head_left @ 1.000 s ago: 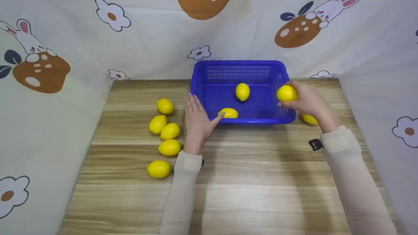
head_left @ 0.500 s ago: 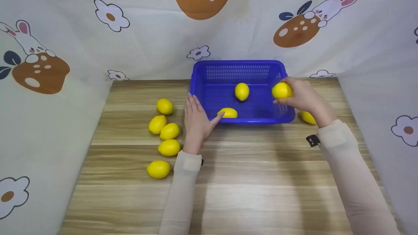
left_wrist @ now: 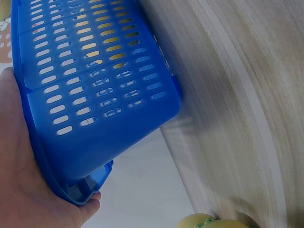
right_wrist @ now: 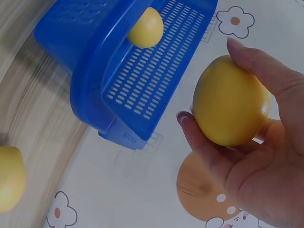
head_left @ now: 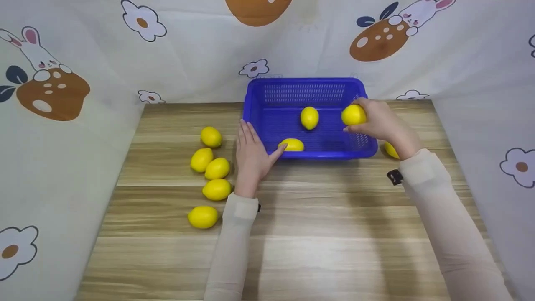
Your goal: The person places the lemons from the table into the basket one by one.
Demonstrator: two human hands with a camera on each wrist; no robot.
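A blue plastic basket [head_left: 309,155] with slotted walls stands at the back of the wooden table. One lemon [head_left: 309,118] lies on its floor near the middle, and a second lemon [head_left: 294,145] lies by the front wall. My right hand [head_left: 382,120] grips another lemon [head_left: 354,115] over the basket's right side; the right wrist view shows thumb and fingers round this lemon [right_wrist: 231,100]. My left hand [head_left: 253,152] rests against the front left corner of the basket, fingers straight along the left rim and thumb over the front rim. In the left wrist view the hand lies along the basket's rim [left_wrist: 35,142].
Left of the basket several lemons [head_left: 217,168] lie loosely in a column on the table [head_left: 309,234]. To the right, a lemon [head_left: 391,150] is partly hidden by my right forearm. Printed cloth walls [head_left: 200,50] enclose the table at the back and sides.
My right hand has moved left with its lemon, from the basket's right rim to farther over the inside. My left hand and the basket have stayed in place.
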